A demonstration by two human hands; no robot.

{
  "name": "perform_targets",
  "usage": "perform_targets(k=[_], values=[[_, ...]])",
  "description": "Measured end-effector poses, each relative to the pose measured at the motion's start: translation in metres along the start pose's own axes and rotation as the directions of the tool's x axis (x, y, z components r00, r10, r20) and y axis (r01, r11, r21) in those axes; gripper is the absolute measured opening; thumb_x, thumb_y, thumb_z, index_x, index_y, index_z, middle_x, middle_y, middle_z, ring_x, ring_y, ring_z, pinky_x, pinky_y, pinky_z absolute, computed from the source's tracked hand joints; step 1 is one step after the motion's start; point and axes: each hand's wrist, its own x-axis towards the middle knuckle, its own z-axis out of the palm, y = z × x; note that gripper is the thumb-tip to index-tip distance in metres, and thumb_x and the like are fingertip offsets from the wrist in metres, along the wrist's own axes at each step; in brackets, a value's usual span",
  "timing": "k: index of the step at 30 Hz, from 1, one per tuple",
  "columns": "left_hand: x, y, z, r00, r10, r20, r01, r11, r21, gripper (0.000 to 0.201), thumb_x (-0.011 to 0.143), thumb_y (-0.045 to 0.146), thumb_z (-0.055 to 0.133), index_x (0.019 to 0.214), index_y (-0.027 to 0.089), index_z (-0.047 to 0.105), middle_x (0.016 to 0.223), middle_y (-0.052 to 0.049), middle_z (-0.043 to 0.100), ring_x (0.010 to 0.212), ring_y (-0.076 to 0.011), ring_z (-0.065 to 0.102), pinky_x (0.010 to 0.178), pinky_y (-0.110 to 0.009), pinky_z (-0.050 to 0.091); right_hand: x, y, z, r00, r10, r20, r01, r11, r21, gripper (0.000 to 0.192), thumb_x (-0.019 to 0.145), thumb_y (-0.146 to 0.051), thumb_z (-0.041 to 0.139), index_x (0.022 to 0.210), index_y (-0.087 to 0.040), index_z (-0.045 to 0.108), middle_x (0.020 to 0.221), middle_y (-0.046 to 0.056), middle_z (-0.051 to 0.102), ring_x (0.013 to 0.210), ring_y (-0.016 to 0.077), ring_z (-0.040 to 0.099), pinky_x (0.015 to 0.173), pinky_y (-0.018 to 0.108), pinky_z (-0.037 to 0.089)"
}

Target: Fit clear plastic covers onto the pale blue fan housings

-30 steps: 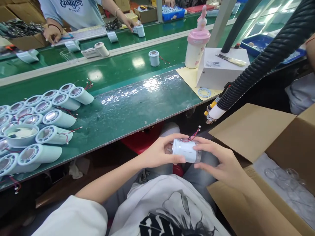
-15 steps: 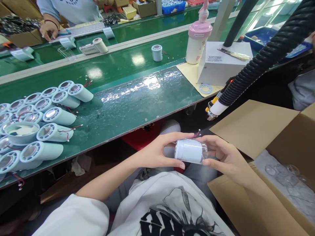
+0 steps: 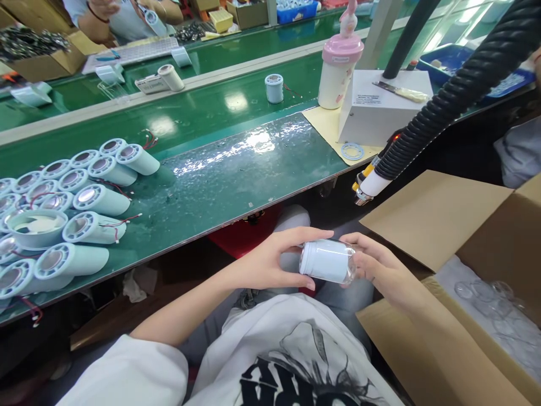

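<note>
Above my lap lies a pale blue cylindrical housing (image 3: 324, 260), on its side, with a clear plastic cover (image 3: 350, 268) around its right part. My left hand (image 3: 282, 260) grips the housing near its left end, thumb below and fingers above. At the other end, my right hand (image 3: 378, 266) has its fingers and thumb closed on the clear cover. Part of the cover's end is hidden behind those fingers. To the left on the bench, several similar blue cylinders (image 3: 87, 259) lie in rows, with thin red and black wires sticking out.
A jointed black hose (image 3: 422, 132) with a metal tip hangs right of the bench (image 3: 220, 186). Below it stands an open carton (image 3: 439, 220) holding clear plastic covers (image 3: 486, 299). A pink-lidded bottle (image 3: 338, 73) and white box (image 3: 386, 107) stand behind. Across the belt, a co-worker (image 3: 127, 22) handles a cylinder.
My right fingers have shifted and curled around the cover's end; the wire above the housing no longer shows. The lone cylinder on the belt moved slightly right. The co-worker's hands are now raised with a cylinder.
</note>
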Motion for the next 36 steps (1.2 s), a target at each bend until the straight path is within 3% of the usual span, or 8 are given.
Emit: perform_targets(k=[17,23,26,28,30,31,33,36], values=[[0.001,-0.005,0.001,0.992,0.123,0.002,-0.123,0.989,-0.081,0.078,0.067,0.016,0.084,0.137,0.032,0.054,0.148,-0.009,0.049,0.137,-0.0287,0.045,0.108,-0.042,0.046,0.006,-0.001,0.014,0.921,0.368,0.129,-0.382,0.918,0.108,0.063,0.084,-0.074,0.046,0.073,-0.014,0.061,0.058,0.007,0.067,0.039,0.0099,0.058,0.036,0.015,0.043],[0.001,0.000,0.005,0.998,0.051,-0.025,-0.052,0.997,-0.057,0.070,0.069,0.020,0.083,0.134,0.030,0.057,0.136,-0.011,0.056,0.128,-0.0282,0.052,0.095,-0.036,0.054,0.006,0.001,0.016,0.898,0.401,0.179,-0.423,0.900,0.107,0.067,0.084,-0.077,0.042,0.068,-0.015,0.061,0.056,0.004,0.062,0.037,0.0082,0.056,0.031,0.012,0.037],[-0.001,0.004,0.007,0.997,-0.050,-0.051,0.045,0.995,-0.089,0.065,0.074,0.024,0.079,0.134,0.027,0.056,0.130,-0.011,0.058,0.118,-0.0256,0.058,0.089,-0.034,0.056,0.003,0.009,0.015,0.968,0.239,0.072,-0.239,0.971,-0.014,0.064,0.088,-0.075,0.037,0.079,-0.016,0.060,0.058,0.005,0.063,0.041,0.0130,0.059,0.036,0.019,0.045],[-0.001,0.006,0.009,0.991,-0.119,-0.065,0.109,0.985,-0.137,0.065,0.074,0.027,0.079,0.135,0.026,0.054,0.128,-0.011,0.059,0.112,-0.0246,0.061,0.087,-0.034,0.057,0.001,0.016,0.012,0.995,-0.061,-0.084,0.041,0.976,-0.216,0.042,0.096,-0.056,0.043,0.101,-0.018,0.059,0.083,0.008,0.070,0.064,0.0184,0.069,0.053,0.027,0.058],[-0.002,0.007,0.009,0.981,-0.184,-0.065,0.168,0.966,-0.194,0.067,0.075,0.029,0.078,0.136,0.025,0.052,0.125,-0.011,0.060,0.107,-0.0237,0.063,0.085,-0.034,0.057,-0.002,0.021,0.006,0.901,-0.429,-0.067,0.348,0.807,-0.478,0.027,0.096,-0.029,0.053,0.122,-0.026,0.051,0.130,0.010,0.060,0.107,0.0235,0.066,0.086,0.040,0.058],[-0.002,0.007,0.009,0.975,-0.215,-0.056,0.198,0.955,-0.223,0.067,0.076,0.030,0.078,0.137,0.025,0.050,0.124,-0.010,0.061,0.105,-0.0232,0.064,0.084,-0.033,0.058,-0.003,0.023,0.004,0.830,-0.558,0.025,0.469,0.671,-0.574,0.039,0.093,-0.018,0.057,0.128,-0.032,0.048,0.146,0.007,0.047,0.124,0.0251,0.056,0.100,0.045,0.051],[-0.002,0.007,0.009,0.964,-0.264,-0.020,0.249,0.929,-0.275,0.068,0.078,0.033,0.076,0.138,0.025,0.048,0.120,-0.010,0.063,0.098,-0.0217,0.066,0.080,-0.033,0.058,-0.005,0.025,0.000,0.738,-0.641,0.212,0.601,0.481,-0.639,0.056,0.087,-0.005,0.060,0.131,-0.039,0.049,0.156,0.000,0.035,0.139,0.0266,0.041,0.111,0.050,0.041],[-0.001,0.008,0.007,0.964,-0.266,0.026,0.262,0.921,-0.288,0.073,0.075,0.035,0.078,0.141,0.025,0.047,0.122,-0.011,0.063,0.095,-0.0216,0.067,0.079,-0.033,0.058,-0.007,0.022,0.000,0.833,-0.526,0.170,0.527,0.664,-0.530,0.054,0.086,-0.012,0.068,0.132,-0.039,0.053,0.145,0.003,0.050,0.131,0.0265,0.051,0.103,0.043,0.051]])
